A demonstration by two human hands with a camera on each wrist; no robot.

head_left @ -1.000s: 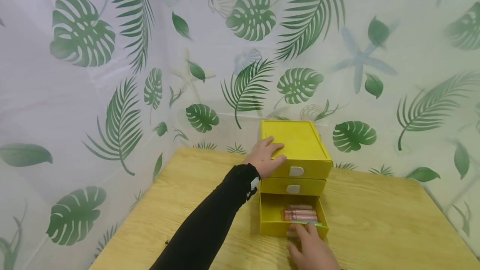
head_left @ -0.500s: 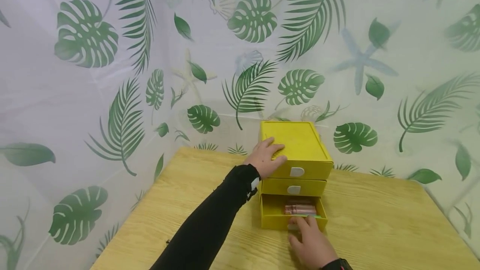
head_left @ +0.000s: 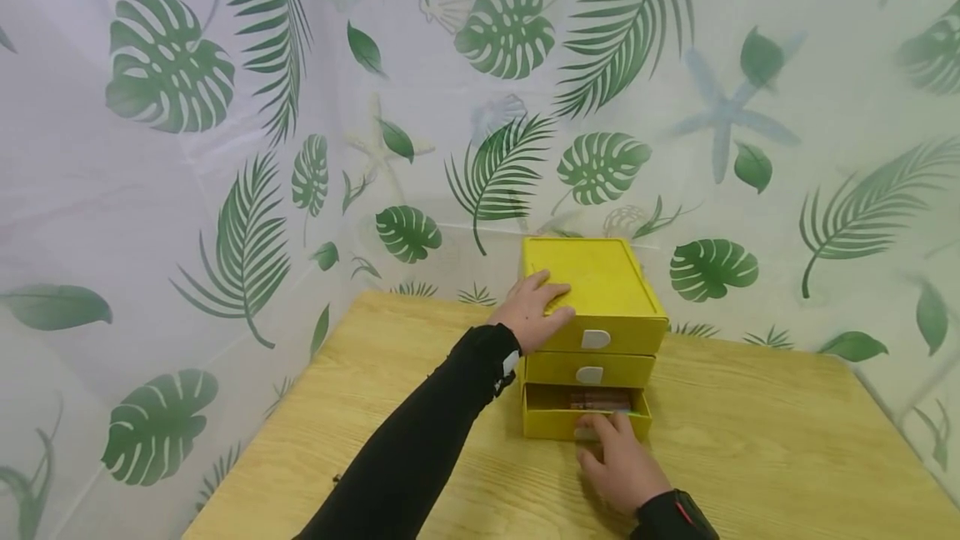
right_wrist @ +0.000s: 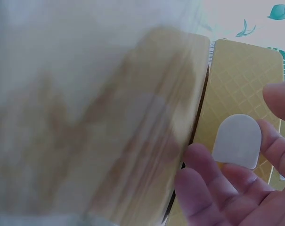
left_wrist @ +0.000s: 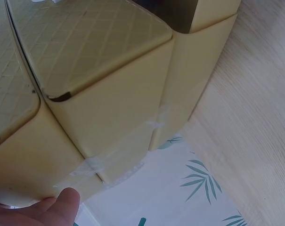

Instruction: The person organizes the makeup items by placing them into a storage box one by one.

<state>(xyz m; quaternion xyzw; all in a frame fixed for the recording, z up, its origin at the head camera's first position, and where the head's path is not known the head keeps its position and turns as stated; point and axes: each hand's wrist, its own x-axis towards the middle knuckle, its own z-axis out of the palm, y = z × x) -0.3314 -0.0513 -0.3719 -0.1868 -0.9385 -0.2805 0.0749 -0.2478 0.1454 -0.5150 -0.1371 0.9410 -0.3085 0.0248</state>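
Note:
A yellow three-drawer storage box (head_left: 600, 273) stands on the table. My left hand (head_left: 531, 313) rests on its top left edge with fingers spread; in the left wrist view the thumb (left_wrist: 67, 205) touches its side. The bottom drawer (head_left: 543, 425) is pulled partway out, and pink pen-like sticks (head_left: 600, 401) lie inside, partly in shadow. My right hand (head_left: 622, 461) has its fingertips against this drawer's front. Seen from the right wrist, a white pull tab (right_wrist: 237, 141) sits between the fingers and the thumb (right_wrist: 280, 101), which stands off it.
Both upper drawers (head_left: 637, 371) are closed, each with a white tab. Behind the wood-grain table (head_left: 750, 440) hangs a white curtain (head_left: 465, 173) printed with green leaves. A small dark speck (head_left: 337, 478) shows beside the left sleeve (head_left: 420, 440).
The bottom drawer has slid further into the box, with my right hand moving along with it, away from me. The pink sticks show less now. My left hand stays in place.

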